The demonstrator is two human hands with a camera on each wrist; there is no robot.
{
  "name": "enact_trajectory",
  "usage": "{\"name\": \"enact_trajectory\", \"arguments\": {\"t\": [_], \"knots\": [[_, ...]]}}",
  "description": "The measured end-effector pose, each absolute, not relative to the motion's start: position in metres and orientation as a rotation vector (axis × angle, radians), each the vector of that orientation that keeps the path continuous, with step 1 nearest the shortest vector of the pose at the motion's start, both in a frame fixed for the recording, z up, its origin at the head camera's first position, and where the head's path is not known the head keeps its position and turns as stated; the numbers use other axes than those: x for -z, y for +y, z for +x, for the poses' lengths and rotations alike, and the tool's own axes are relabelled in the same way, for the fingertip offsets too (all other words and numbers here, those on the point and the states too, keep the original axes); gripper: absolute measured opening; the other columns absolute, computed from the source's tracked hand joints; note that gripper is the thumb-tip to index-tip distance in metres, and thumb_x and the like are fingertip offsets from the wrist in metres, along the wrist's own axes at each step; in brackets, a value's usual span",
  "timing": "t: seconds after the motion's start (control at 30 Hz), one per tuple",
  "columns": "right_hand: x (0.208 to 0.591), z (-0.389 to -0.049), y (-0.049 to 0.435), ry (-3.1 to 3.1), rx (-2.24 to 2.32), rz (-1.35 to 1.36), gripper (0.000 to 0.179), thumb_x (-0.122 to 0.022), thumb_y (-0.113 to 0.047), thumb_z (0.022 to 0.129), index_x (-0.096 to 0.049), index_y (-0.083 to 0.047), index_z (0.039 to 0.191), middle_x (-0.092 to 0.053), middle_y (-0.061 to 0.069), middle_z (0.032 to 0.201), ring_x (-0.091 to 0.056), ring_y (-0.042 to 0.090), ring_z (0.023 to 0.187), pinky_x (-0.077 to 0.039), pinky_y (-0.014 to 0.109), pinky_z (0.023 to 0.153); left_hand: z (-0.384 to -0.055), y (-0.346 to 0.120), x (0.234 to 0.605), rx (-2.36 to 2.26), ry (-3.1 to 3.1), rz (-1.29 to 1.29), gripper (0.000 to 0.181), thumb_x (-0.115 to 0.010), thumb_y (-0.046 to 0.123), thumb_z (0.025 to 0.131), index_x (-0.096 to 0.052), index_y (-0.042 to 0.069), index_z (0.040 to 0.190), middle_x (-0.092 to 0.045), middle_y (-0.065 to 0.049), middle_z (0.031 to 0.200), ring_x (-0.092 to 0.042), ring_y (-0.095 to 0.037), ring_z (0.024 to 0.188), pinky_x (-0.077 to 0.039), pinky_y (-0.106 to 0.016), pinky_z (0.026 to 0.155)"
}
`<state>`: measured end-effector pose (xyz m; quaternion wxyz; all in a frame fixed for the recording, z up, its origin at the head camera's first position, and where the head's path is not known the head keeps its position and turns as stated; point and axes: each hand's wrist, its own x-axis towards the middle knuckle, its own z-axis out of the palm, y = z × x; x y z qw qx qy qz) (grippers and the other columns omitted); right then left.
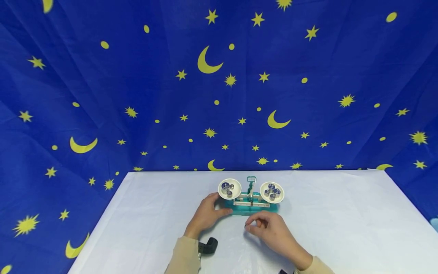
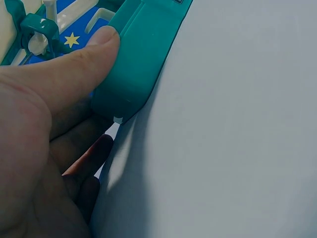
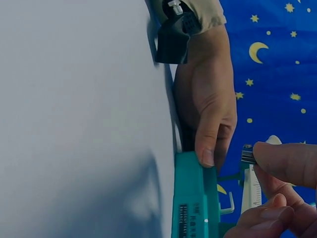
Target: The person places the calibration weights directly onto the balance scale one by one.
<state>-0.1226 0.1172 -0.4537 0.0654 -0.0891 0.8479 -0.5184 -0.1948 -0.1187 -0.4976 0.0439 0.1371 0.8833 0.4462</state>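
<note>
A teal balance scale point(image 1: 251, 210) with two white pans stands on the table. Three metal weights point(image 1: 225, 186) sit in the left pan point(image 1: 236, 191), and several more point(image 1: 271, 187) are grouped in the right pan point(image 1: 263, 188). My left hand point(image 1: 207, 212) grips the left end of the teal base point(image 2: 141, 54), thumb on top and fingers around the far side. In front of the scale, my right hand point(image 1: 272, 230) pinches a small metal weight point(image 3: 248, 156) between thumb and index finger, raised beside the ruled beam point(image 3: 251, 191).
A white cloth covers the table point(image 1: 342, 228). Behind it hangs a blue curtain point(image 1: 239, 99) with yellow moons and stars. A black wrist camera point(image 1: 208, 246) projects from my left sleeve point(image 1: 184, 255), close to the tabletop.
</note>
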Motion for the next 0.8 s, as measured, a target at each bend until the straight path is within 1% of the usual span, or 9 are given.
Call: {"name": "enact_trajectory", "arguments": {"t": [0.37,0.63,0.8], "knots": [[0.446,-0.124,0.114,2.620,1.571,-0.297,0.007,-0.081,-0.017,0.083,-0.075,-0.019,0.087,-0.053,-0.004,0.070,-0.047,0.008,0.059,-0.041,0.021,0.050,-0.195,-0.119,0.498,-1.349,2.710,0.422,0.067,-0.081,0.035,0.084,-0.058,0.004,0.139,-0.057,-0.017,0.141,-0.048,-0.038,0.135,-0.035,-0.056,0.115],[0.441,-0.127,0.110,2.710,1.575,-0.406,0.008,-0.080,-0.016,0.085,-0.075,-0.022,0.085,-0.052,-0.008,0.070,-0.048,0.006,0.061,-0.044,0.021,0.054,-0.195,-0.118,0.495,-1.368,2.702,0.427,0.068,-0.081,0.035,0.084,-0.058,0.003,0.139,-0.058,-0.017,0.141,-0.048,-0.037,0.136,-0.034,-0.056,0.116],[0.439,-0.129,0.108,2.711,1.598,-0.427,0.007,-0.080,-0.017,0.085,-0.074,-0.021,0.085,-0.052,-0.008,0.069,-0.048,0.005,0.059,-0.042,0.021,0.052,-0.194,-0.118,0.495,-1.373,2.700,0.428,0.068,-0.081,0.035,0.084,-0.058,0.002,0.139,-0.058,-0.017,0.141,-0.047,-0.037,0.136,-0.034,-0.056,0.116]]}}
